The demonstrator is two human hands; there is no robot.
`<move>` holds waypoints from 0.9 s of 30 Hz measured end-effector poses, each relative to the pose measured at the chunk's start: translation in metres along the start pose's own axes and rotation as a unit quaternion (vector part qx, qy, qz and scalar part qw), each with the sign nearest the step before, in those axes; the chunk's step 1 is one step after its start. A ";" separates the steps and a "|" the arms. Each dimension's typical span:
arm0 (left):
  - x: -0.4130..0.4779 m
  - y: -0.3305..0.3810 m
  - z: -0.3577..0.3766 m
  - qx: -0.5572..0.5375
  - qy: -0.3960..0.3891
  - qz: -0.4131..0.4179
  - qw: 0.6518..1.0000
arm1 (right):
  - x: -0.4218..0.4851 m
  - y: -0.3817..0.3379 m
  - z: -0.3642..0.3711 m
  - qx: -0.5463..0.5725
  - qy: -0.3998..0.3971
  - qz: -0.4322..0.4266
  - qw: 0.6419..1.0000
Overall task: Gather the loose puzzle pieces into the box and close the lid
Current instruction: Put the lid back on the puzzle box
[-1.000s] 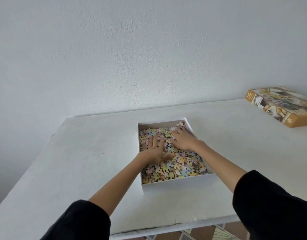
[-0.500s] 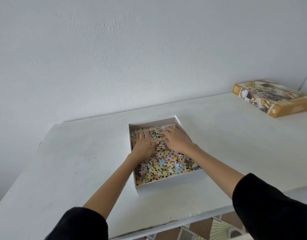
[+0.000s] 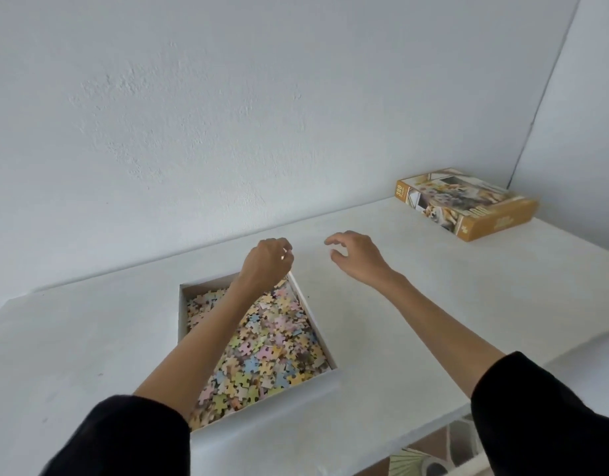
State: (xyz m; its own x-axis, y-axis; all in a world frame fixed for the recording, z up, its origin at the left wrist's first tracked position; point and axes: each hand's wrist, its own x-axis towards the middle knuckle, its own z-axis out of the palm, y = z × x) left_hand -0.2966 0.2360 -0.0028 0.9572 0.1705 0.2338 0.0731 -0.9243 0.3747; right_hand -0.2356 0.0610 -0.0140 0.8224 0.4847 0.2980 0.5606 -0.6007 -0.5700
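One open white box (image 3: 263, 419) sits on the white table (image 3: 90, 338), heaped with pastel puzzle pieces (image 3: 268, 348) (far too many to count). One orange printed lid (image 3: 468, 204) lies well apart at the far right. Of the two hands, the left hand (image 3: 267, 261) hangs over the box's far right corner, fingers curled; whether it pinches a piece I cannot tell. The right hand (image 3: 359, 254) hovers over bare table beyond the box, loosely curled and holding nothing. Half a second ago both pressed flat on the pieces.

puzzle pieces (image 3: 261, 345) in box (image 3: 272, 403) | box mid table (image 3: 90, 338) | lid (image 3: 468, 204) on table, far right, behind box
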 end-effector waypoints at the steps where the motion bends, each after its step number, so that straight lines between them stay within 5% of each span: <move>1: 0.010 0.011 0.004 0.000 -0.007 -0.002 1.000 | 0.002 0.011 -0.009 -0.001 0.006 0.010 1.000; 16: 0.165 0.196 0.112 -0.102 -0.074 0.023 0.992 | 0.067 0.207 -0.148 -0.056 0.047 0.042 0.996; 27: 0.244 0.277 0.185 -0.256 -0.112 -0.118 0.953 | 0.122 0.322 -0.195 -0.130 0.054 0.140 0.980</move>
State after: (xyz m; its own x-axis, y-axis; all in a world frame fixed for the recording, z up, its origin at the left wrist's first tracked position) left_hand 0.0090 -0.0420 -0.0083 0.9709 0.2228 -0.0873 0.2027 -0.5714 0.7952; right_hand 0.0644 -0.1972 -0.0113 0.9452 0.2162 0.2445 0.3057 -0.8490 -0.4309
